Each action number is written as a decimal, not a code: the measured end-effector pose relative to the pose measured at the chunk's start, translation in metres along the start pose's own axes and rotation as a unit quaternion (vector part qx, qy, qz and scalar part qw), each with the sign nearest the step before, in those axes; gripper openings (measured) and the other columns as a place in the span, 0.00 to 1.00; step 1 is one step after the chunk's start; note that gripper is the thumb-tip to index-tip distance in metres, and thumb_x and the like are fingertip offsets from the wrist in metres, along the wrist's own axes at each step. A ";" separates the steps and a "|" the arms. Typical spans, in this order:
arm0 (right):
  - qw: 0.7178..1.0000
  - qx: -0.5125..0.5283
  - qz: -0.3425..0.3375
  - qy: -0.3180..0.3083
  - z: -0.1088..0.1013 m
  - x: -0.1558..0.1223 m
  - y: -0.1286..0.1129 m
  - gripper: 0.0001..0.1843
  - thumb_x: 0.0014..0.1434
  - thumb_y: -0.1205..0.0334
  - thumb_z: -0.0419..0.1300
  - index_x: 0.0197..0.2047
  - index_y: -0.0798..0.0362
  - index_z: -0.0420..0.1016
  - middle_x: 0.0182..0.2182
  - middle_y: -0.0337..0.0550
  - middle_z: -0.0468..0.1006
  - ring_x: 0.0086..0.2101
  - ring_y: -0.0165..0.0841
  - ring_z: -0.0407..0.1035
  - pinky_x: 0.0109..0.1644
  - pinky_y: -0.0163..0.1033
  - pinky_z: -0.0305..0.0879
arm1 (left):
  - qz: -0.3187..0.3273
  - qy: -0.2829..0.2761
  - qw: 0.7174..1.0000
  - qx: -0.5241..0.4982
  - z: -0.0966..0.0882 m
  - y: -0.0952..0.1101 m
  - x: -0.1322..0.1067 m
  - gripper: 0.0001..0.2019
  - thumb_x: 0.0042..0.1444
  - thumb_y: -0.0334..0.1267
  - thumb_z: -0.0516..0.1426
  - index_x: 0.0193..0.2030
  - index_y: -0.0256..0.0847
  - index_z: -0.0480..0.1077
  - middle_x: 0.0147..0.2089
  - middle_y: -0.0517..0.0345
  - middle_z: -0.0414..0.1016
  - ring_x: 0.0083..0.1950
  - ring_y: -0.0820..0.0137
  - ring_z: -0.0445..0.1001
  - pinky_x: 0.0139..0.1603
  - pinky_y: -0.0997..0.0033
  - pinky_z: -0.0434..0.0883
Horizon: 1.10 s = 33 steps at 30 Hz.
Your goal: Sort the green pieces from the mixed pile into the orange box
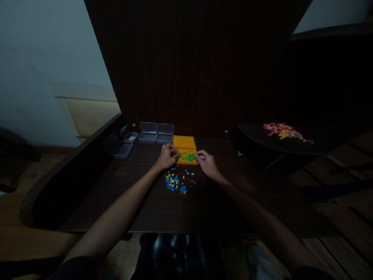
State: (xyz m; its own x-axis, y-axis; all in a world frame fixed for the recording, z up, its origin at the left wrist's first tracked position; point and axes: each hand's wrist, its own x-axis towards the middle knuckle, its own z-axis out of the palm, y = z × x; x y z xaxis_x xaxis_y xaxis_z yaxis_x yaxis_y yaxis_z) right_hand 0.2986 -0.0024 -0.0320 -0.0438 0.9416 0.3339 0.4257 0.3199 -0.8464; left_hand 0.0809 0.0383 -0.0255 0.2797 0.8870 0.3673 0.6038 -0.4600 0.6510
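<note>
An open orange case (184, 142) lies on the dark wooden table (140, 202), its near half filled with small green pieces (189, 157). My left hand (166, 155) rests at the case's left edge, fingers curled against it. My right hand (206, 162) touches the case's right edge, fingers bent. Whether either hand pinches a piece is too dark to tell. A loose pile of blue, yellow and white small pieces (176, 182) lies on the table just in front of the case, between my forearms.
Several clear plastic cases (155, 132) stand open at the table's back left, one more (122, 148) nearer the left rim. A heap of pink and yellow pieces (283, 130) lies on a dark side surface at right. A dark panel rises behind the table.
</note>
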 end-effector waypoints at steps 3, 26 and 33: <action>0.996 -0.076 -0.035 0.038 0.000 0.010 0.000 0.16 0.59 0.49 0.54 0.33 0.53 0.71 0.20 0.34 0.61 0.23 0.28 0.57 0.29 0.35 0.53 | 0.005 -0.001 1.000 -0.005 0.000 0.000 0.000 0.04 0.54 0.32 0.60 0.31 0.39 0.77 0.43 0.53 0.69 0.50 0.60 0.64 0.56 0.56 0.64; 0.997 -0.072 0.004 0.012 0.007 0.046 0.018 0.05 0.49 0.61 0.66 0.29 0.52 0.82 0.28 0.39 0.65 0.32 0.32 0.63 0.37 0.37 0.61 | -0.007 0.007 1.000 -0.010 0.000 -0.001 0.000 0.04 0.54 0.33 0.61 0.32 0.40 0.78 0.41 0.54 0.70 0.48 0.61 0.68 0.56 0.56 0.65; 0.993 -0.115 0.003 0.006 0.009 0.045 0.015 0.05 0.50 0.63 0.65 0.29 0.53 0.83 0.26 0.39 0.67 0.29 0.30 0.63 0.35 0.35 0.59 | -0.014 0.013 1.000 -0.004 0.001 -0.001 -0.001 0.04 0.53 0.32 0.61 0.32 0.40 0.79 0.42 0.53 0.70 0.49 0.60 0.69 0.56 0.57 0.66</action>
State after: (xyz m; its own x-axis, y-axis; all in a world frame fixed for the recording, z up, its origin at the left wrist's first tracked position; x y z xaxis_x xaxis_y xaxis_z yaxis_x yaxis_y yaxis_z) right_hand 0.2955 0.0462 -0.0335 -0.0301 0.9418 0.3350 0.6205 0.2803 -0.7324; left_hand 0.0809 0.0385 -0.0275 0.2439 0.8983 0.3654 0.6055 -0.4353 0.6662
